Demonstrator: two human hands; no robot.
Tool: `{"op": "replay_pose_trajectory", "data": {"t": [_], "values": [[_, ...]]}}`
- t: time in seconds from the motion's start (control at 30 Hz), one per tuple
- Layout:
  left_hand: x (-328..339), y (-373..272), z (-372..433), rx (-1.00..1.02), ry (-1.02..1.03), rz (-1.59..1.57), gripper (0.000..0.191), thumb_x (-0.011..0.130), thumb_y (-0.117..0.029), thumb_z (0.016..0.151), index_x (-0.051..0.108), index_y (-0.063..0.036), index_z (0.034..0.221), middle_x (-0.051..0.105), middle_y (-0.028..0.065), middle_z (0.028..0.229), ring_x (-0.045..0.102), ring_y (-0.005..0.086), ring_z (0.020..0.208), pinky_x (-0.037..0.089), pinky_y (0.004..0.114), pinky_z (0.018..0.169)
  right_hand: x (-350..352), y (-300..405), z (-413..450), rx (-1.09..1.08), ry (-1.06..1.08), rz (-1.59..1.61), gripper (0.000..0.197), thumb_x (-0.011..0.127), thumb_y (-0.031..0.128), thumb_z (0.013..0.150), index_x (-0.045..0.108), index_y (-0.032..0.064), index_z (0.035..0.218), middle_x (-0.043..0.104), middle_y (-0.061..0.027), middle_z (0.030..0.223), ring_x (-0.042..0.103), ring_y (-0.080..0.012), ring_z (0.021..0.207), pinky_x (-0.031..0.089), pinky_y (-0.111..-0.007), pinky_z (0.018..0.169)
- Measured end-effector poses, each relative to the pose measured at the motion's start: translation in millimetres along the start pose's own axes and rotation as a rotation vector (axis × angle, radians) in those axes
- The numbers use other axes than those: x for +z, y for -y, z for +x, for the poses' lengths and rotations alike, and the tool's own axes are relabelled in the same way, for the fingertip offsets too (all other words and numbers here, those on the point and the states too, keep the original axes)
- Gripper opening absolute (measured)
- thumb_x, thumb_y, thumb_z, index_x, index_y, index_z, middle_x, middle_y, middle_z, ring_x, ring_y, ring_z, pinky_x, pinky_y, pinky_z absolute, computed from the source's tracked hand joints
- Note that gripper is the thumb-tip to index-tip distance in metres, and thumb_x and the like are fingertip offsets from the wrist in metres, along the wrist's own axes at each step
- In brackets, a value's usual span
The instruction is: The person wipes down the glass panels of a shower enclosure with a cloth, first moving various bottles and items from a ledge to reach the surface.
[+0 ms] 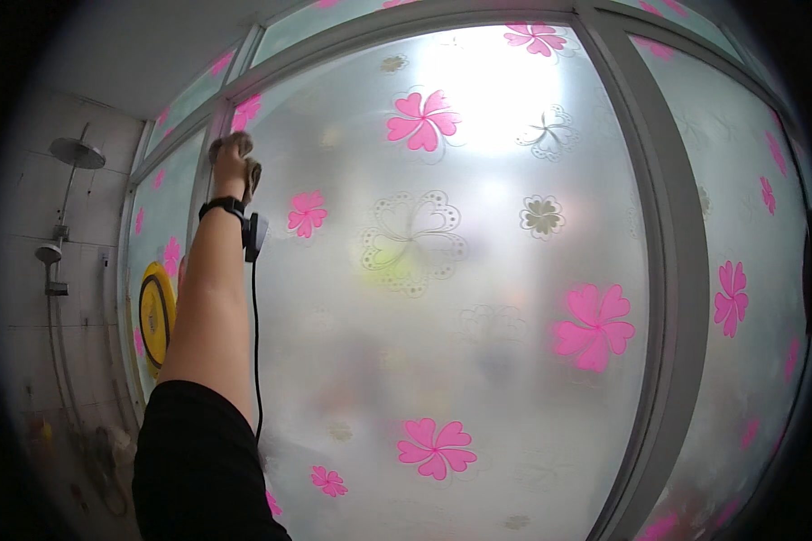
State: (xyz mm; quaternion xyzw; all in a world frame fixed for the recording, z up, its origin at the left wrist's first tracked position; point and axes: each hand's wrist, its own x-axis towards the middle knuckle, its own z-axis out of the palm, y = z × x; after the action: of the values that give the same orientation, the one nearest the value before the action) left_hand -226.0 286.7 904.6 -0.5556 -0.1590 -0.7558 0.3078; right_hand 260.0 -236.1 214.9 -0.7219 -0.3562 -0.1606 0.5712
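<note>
My left hand [229, 172] is raised high at the left, gripping a brownish-grey cloth [241, 143]. The bunched cloth rests against the upper left corner of a frosted glass panel [487, 284], where the glass meets its grey metal frame [220, 128]. Pink and grey flower patterns, such as one pink flower [423, 120], cover the panel. Around my wrist sits a black strap [223, 205] with a small device [254, 237] and a hanging black cable [256, 338]. My right hand is out of view.
A thick grey upright [673, 270] divides this panel from another frosted panel [737, 223] at the right. On the tiled wall at the left hang a round shower head [78, 153] and a hand shower [48, 254]. A yellow round object [154, 318] is beside my forearm.
</note>
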Motion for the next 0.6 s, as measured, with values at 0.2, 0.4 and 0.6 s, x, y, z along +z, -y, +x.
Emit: {"op": "replay_pose_trajectory", "data": {"t": [0.2,0.4,0.6], "values": [[2.2,27.5,-17.0,0.031,-0.038,0.213,0.04,0.055,-0.015,0.077,0.056,-0.0051,0.116,0.056,0.0232,0.112,0.05,0.0372,0.108,0.038,0.042,0.095,3.3,-8.7,-1.8,-0.039,-0.023,-0.116,0.029,0.065,0.018,0.086,0.043,-0.0011,0.089,0.041,-0.01,0.074,0.039,-0.0229,0.069,0.038,-0.037,0.064],[37.6,-89.0,32.8,0.416,-0.143,-0.083,0.035,0.06,-0.022,0.078,0.063,-0.0096,0.111,0.055,0.0157,0.122,0.047,0.0322,0.118,0.038,0.04,0.099,14.6,-12.2,0.2,-0.065,-0.129,-0.099,0.029,0.064,0.021,0.087,0.042,0.0016,0.085,0.037,-0.0073,0.071,0.035,-0.0217,0.066,0.035,-0.037,0.06],[25.7,-260.7,-31.6,0.608,0.28,-0.418,0.017,0.042,0.005,0.074,0.054,0.0019,0.085,0.058,0.0169,0.094,0.051,0.0324,0.098,0.039,0.038,0.086,17.1,3.3,8.3,-0.112,-0.151,-0.096,0.031,0.06,0.022,0.09,0.037,0.0039,0.082,0.03,-0.0056,0.072,0.03,-0.0207,0.066,0.032,-0.034,0.06]]}}
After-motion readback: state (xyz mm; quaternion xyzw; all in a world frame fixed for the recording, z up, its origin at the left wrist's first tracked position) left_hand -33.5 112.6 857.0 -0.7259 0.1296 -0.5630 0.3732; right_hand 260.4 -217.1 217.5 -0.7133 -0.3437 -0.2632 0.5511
